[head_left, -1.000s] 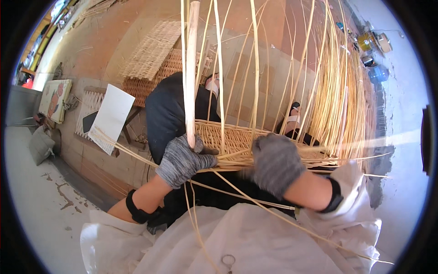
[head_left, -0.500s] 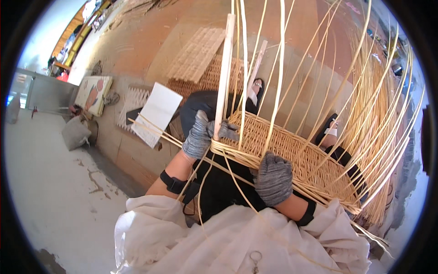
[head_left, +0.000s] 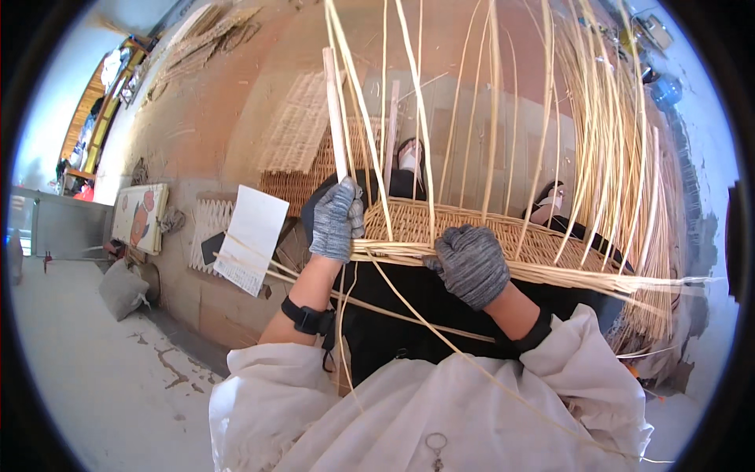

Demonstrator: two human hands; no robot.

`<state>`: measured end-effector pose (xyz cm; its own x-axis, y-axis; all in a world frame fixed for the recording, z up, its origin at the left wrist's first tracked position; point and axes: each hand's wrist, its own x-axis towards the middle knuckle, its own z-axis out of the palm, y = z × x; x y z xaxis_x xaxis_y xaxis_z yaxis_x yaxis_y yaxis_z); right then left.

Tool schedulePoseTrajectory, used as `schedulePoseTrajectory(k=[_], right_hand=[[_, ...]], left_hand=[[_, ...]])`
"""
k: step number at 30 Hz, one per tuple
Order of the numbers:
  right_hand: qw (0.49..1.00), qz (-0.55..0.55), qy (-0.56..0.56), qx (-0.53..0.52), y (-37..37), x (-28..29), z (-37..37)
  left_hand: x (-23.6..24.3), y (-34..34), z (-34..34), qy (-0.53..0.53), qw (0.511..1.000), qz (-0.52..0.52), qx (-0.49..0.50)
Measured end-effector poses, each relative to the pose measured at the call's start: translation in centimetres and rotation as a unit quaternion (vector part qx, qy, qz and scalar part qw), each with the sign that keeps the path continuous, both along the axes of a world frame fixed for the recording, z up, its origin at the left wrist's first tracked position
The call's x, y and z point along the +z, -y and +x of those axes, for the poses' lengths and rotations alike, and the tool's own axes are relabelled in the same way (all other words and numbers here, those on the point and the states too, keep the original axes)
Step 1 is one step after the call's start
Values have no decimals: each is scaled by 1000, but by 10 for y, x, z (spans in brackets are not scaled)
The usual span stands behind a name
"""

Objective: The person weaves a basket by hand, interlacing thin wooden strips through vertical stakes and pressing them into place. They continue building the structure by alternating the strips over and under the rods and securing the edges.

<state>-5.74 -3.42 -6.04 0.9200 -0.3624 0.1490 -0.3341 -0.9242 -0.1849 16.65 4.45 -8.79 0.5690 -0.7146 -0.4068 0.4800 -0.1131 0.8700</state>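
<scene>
Half-woven wicker basket (head_left: 487,232) on lap, against black apron (head_left: 409,315), upright stakes (head_left: 598,141) fanning overhead. Left hand (head_left: 336,220) in grey knit glove, fingers closed around flat pale upright stake (head_left: 333,110) at near-left rim, likely steadying it vertical so weave packs tight against it. Right hand (head_left: 470,263) also grey-gloved, fingers curled down over bundle of horizontal weaver strands (head_left: 550,271) at front rim, pressing them against woven wall; probably keeping tension on row. Weaver ends trailing right past basket edge and left past left wrist; a few loose strands (head_left: 440,338) dropping diagonally across apron and white sleeves (head_left: 275,393). Black wrist strap (head_left: 309,318) on left forearm. Behind: woven cane panels (head_left: 303,126) leaning on brown wall, white sheet (head_left: 252,236) propped beside lattice panel (head_left: 206,228), framed picture (head_left: 140,216) further left, grey sack (head_left: 122,287) on concrete floor (head_left: 94,377). Dark shoes (head_left: 550,208) visible beyond basket, owner unclear.
</scene>
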Motion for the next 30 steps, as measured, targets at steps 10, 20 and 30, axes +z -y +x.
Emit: schedulePoseTrajectory(k=[10,20,30], right_hand=[[999,15,29,-12,-11,-11,-3],[998,21,47,-38,-10,-43,-12],[994,-11,-95,-61,-1,16,-25]], left_hand=[[57,65,-62,432,862,223,-141],[43,18,-94,498,705,301,-404],[-6,33,-79,463,800,160,-345]])
